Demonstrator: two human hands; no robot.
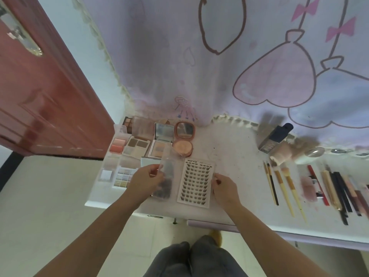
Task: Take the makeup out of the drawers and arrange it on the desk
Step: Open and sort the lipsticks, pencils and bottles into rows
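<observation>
Left hand [148,177] pinching a clear lash case [165,176] just above the desk [235,148]; right hand [222,186] pinching the right edge of the lash card [195,182] lying flat there.

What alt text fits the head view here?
Seen from above, the left hand holds a clear lash case while the right hand pinches the edge of a lash card lying on the desk. Open palettes sit at left, brushes at right.
</observation>
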